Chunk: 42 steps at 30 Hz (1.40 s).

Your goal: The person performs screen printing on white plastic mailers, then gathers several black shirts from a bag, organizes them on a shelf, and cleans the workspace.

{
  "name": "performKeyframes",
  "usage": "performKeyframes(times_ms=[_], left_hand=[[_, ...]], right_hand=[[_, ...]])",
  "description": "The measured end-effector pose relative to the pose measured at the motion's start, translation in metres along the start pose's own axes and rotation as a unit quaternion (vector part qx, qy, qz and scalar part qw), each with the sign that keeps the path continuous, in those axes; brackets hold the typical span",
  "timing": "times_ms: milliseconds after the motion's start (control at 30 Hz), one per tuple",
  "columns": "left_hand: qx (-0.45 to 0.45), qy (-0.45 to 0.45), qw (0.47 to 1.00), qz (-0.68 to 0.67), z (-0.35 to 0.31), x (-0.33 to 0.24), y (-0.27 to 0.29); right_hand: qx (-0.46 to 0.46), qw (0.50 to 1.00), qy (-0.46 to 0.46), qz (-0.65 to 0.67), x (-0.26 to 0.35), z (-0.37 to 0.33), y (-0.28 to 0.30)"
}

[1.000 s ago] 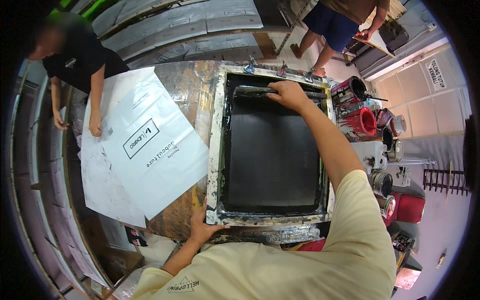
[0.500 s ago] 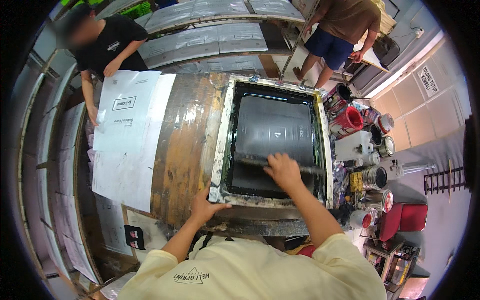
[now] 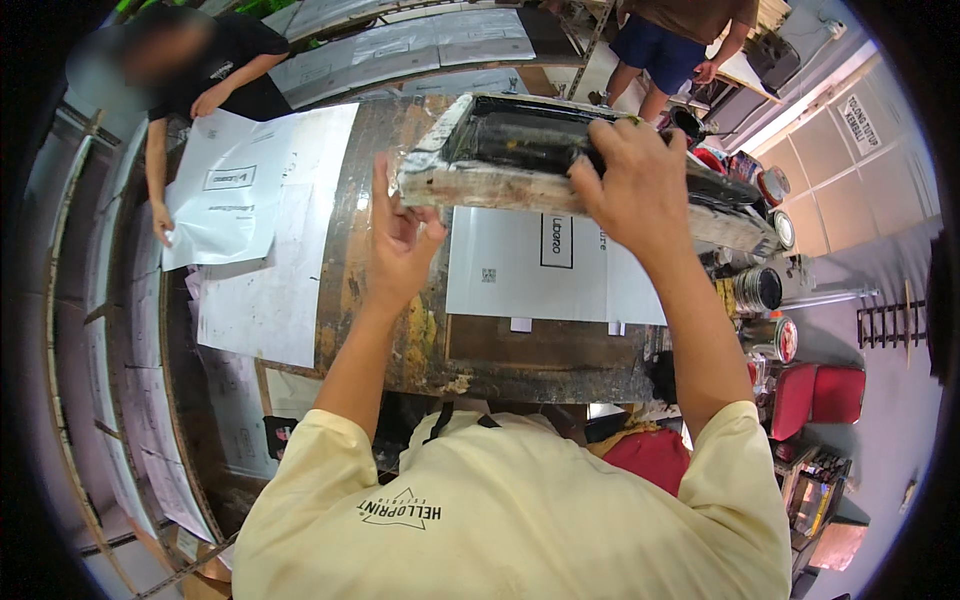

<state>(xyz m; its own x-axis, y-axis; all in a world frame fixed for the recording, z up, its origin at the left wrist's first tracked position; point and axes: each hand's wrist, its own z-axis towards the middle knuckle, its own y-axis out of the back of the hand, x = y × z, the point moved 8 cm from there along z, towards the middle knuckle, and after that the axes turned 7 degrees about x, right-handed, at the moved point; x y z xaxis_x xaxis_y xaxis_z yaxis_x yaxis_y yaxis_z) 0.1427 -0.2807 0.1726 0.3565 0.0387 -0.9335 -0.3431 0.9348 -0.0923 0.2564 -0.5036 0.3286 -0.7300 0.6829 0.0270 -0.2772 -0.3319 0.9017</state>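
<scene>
A wooden-framed printing screen (image 3: 490, 188) with a black-inked mesh is tilted up, its near rail raised off the table. My right hand (image 3: 640, 185) grips that near rail, fingers curled over the top. Against the frame's left corner is my left hand (image 3: 403, 240), index finger stretched upward and thumb apart. Beneath the raised screen lies a white sheet (image 3: 500, 265) printed with a black box and lettering, partly hidden by the frame and my right forearm. The squeegee cannot be made out.
At left, a person in black holds another printed white sheet (image 3: 230, 190) over a white board (image 3: 265, 320). Ink cans (image 3: 757, 288) crowd the table's right side. Shelves of stacked sheets (image 3: 470, 40) stand behind, near a second person. A red chair (image 3: 838, 395) is at right.
The near side of the screen has risen, exposing the sheet below. My right hand has moved from the mesh to the near rail; my left rose with the corner. The other person's sheet shifted left.
</scene>
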Motion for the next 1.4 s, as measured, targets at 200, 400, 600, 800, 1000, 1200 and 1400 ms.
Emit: performKeyframes(times_ms=[200,400,600,800,1000,1200,1400], left_hand=[[0.241,0.145,0.901,0.331,-0.09,0.16,0.023],[0.299,0.047,0.859,0.412,-0.098,0.184,0.02],[0.293,0.052,0.856,0.422,-0.093,0.181,0.015],[0.357,0.082,0.826,0.428,-0.08,0.189,0.011],[0.331,0.117,0.804,0.48,-0.031,0.181,-0.006],[0.207,0.125,0.889,0.388,0.022,0.095,-0.041],[0.095,0.325,0.937,0.082,-0.041,0.143,0.006]], right_hand=[[-0.043,0.999,0.016,-0.002,-0.017,0.053,0.02],[-0.011,0.999,0.015,-0.034,-0.03,0.07,0.017],[-0.04,0.999,0.028,0.005,-0.027,0.07,0.02],[-0.047,0.999,0.021,0.008,-0.023,0.06,0.016],[-0.085,0.996,0.028,0.016,-0.022,0.052,0.015],[-0.091,0.995,0.037,-0.005,-0.033,0.058,0.012],[-0.038,0.999,0.008,0.003,-0.028,0.061,0.016]])
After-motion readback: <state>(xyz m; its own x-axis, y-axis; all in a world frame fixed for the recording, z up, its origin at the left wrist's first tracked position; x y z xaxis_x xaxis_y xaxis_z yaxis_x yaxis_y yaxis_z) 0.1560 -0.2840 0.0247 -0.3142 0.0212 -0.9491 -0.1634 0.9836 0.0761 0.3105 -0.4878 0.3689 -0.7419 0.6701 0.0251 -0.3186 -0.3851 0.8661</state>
